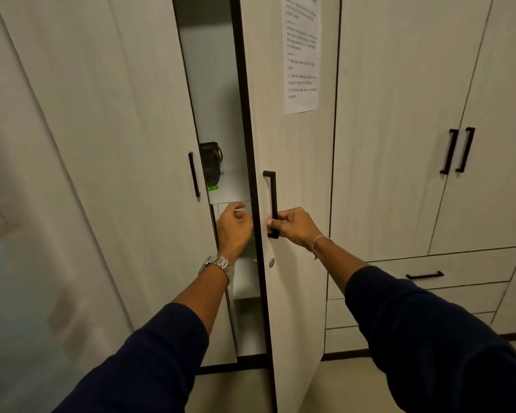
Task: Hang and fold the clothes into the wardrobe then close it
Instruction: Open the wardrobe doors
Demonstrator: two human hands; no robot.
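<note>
At the wardrobe's centre gap, the right hand [292,225] gripped the lower end of the right door's handle [272,201].
That handle ran upright, twelve to six, the grip clamped near six; the left hand [234,229], fingers loosely apart and holding nothing, hung at nine o'clock from it, before the gap. Two doors stood ajar, the left door [116,144] with one handle [194,174]; one dark bag [210,163] sat inside.

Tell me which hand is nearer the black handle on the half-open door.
Right. The right hand grips the handle at its lower end; the left hand hangs apart from it, in the gap between the doors.
</note>
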